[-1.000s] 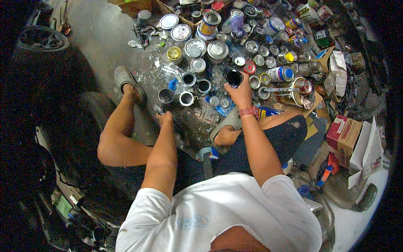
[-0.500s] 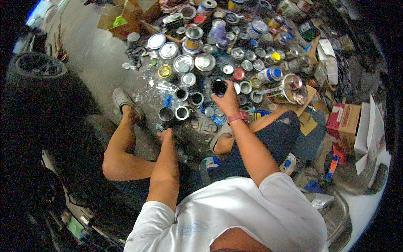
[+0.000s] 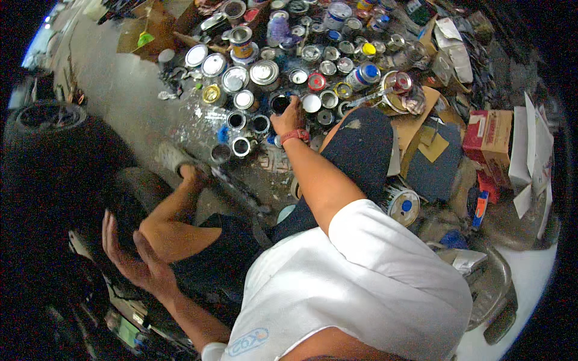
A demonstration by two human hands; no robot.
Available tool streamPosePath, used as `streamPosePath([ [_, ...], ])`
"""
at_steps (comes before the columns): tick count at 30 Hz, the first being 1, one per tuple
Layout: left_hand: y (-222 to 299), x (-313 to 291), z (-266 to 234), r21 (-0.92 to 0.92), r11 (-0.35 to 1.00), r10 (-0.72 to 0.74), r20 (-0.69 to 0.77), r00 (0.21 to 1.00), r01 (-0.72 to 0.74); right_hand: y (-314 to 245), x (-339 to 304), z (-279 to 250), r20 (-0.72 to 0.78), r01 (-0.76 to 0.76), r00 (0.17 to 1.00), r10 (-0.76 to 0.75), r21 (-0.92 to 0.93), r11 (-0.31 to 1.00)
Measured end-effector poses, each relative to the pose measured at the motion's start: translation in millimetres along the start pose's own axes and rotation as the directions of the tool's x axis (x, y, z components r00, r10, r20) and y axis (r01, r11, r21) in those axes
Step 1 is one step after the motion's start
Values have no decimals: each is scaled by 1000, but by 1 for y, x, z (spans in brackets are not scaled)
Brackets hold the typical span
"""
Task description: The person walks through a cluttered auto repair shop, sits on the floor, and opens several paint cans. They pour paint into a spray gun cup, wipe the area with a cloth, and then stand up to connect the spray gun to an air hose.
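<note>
My right hand (image 3: 286, 117), with a red band at the wrist, is closed around a small can with a dark inside (image 3: 280, 104), which stands upright among other cans on the floor. Close by are several small open cans, such as a white-rimmed can (image 3: 241, 146) and a dark-filled can (image 3: 236, 121). Away to the left, my left hand (image 3: 137, 260) is raised near my left knee, fingers spread and holding nothing. A long greyish object (image 3: 241, 189) lies on the floor between my feet; its kind cannot be made out.
Many paint cans, such as a silver-lidded can (image 3: 264, 72), crowd the floor ahead. A tyre (image 3: 54, 129) stands at the left. To the right are a red and brown carton (image 3: 489, 138), cardboard (image 3: 436, 157) and a plastic chair (image 3: 494, 295).
My left hand has left the floor near the open cans and swung back left, opening. My right hand still holds the dark can. The view has shifted, moving the cans up and left.
</note>
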State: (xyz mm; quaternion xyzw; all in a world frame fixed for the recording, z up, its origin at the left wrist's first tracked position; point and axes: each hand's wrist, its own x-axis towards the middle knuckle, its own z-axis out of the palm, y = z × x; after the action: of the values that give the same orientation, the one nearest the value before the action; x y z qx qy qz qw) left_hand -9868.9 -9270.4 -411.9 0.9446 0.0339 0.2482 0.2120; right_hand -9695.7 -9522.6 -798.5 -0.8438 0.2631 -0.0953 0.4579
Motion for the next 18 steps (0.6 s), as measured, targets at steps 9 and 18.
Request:
streamPosePath([
  [9,-72,-33,32,327,944,-98,161,982,41,35,4,20,50,33,998,-23,-217,976],
  [18,-80,-23,37,377,914,-230,183,956,148,74,18,47,149,84,987,-53,-213,973],
])
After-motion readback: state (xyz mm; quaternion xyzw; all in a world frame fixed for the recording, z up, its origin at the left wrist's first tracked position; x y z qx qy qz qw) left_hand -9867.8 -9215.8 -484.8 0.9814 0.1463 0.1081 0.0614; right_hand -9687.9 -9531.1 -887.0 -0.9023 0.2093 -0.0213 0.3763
